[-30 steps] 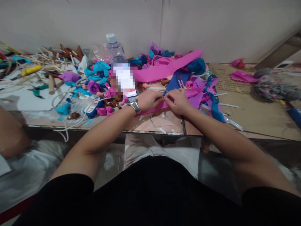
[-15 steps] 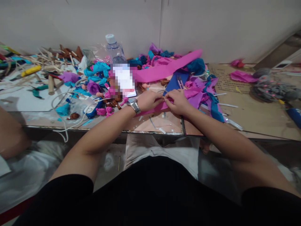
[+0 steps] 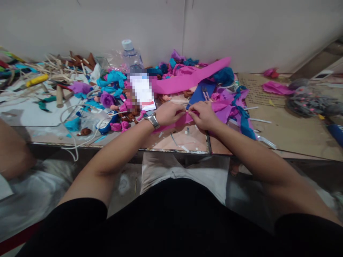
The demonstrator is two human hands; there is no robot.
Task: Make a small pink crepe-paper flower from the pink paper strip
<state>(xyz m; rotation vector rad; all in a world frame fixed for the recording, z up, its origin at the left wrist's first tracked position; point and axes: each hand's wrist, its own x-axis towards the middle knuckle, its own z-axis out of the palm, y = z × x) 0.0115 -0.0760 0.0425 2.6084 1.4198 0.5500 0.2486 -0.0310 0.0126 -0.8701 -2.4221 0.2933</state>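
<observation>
My left hand, with a metal watch on its wrist, and my right hand meet at the middle of the table. Both pinch a pink crepe paper strip that runs between them and down to the left. The fingertips of the two hands almost touch. A thin white stick pokes out just above my right hand's fingers. Behind my hands lie a long pink crepe sheet and a dark blue sheet.
A phone stands left of my hands, with a plastic bottle behind it. Crepe scraps and small paper flowers, wooden sticks and a white cable litter the left. Brown cardboard covers the right. Another person's arm shows at far left.
My hands have stayed in place, with only small finger movements on the pink strip.
</observation>
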